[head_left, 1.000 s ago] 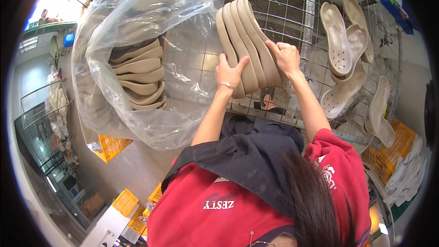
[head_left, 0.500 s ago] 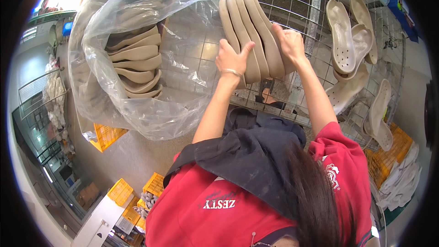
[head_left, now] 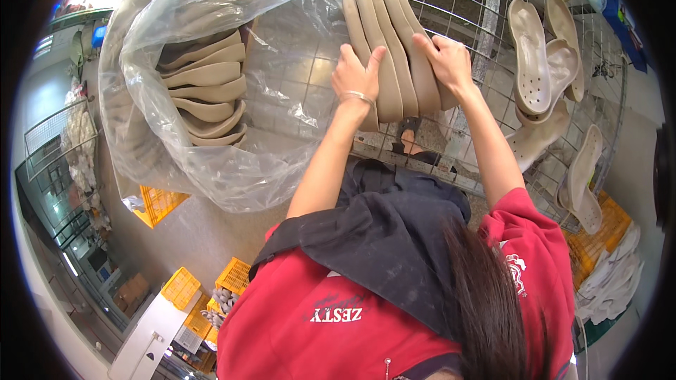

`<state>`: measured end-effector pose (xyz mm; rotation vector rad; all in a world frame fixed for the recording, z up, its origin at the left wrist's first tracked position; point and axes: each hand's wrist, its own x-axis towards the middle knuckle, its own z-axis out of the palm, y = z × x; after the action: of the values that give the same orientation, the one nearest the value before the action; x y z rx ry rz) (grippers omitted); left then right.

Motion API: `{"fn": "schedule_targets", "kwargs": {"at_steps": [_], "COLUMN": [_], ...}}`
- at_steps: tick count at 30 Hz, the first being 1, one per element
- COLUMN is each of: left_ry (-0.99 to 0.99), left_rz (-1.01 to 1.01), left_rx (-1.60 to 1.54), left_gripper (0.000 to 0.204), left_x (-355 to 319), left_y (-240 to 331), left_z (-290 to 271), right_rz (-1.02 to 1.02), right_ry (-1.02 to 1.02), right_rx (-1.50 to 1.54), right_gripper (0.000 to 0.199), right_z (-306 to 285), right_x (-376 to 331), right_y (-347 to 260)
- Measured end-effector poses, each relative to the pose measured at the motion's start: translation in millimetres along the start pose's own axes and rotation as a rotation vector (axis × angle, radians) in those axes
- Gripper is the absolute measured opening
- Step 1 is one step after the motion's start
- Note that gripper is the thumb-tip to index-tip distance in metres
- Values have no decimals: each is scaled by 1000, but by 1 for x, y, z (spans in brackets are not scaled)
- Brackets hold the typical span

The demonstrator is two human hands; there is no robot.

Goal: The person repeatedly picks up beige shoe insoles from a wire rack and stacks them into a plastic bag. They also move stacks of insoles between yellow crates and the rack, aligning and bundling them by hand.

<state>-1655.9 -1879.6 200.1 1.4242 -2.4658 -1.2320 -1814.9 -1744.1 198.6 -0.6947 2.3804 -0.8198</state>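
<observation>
Our left hand [head_left: 355, 74] and right hand [head_left: 443, 63] grip the stack of soles [head_left: 387, 42] between them; the bag [head_left: 211, 77] lies at nine o'clock.

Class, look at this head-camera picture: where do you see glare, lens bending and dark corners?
Head view: glare streaks the clear plastic bag and a bright window burns out at upper left; the wire rack curves toward the rim, a fisheye effect; corners are black. Both hands, left hand and right hand, and the stack of beige soles look sharp.
</observation>
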Motion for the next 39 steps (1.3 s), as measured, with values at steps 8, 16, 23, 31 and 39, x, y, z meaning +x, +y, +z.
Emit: {"fn": "schedule_targets", "kwargs": {"at_steps": [8, 16, 23, 31, 39], "left_ry": [21, -181, 84, -157, -229], "left_rz": [273, 15, 135, 337, 442], "left_rx": [72, 14, 37, -193, -325], "left_gripper": [127, 124, 111, 62, 88], "left_x": [-17, -3, -9, 14, -27], "left_y": [-3, 9, 10, -33, -63], "left_z": [10, -4, 8, -3, 25], "right_rz": [-135, -182, -55, 97, -15], "right_ry": [-10, -78, -43, 149, 104], "right_rx": [-134, -84, -129, -437, -453], "right_gripper": [62, 75, 93, 133, 134], "right_z": [7, 9, 7, 20, 63], "right_x": [-8, -18, 14, 25, 25], "right_y": [-1, 0, -5, -110, -93]}}
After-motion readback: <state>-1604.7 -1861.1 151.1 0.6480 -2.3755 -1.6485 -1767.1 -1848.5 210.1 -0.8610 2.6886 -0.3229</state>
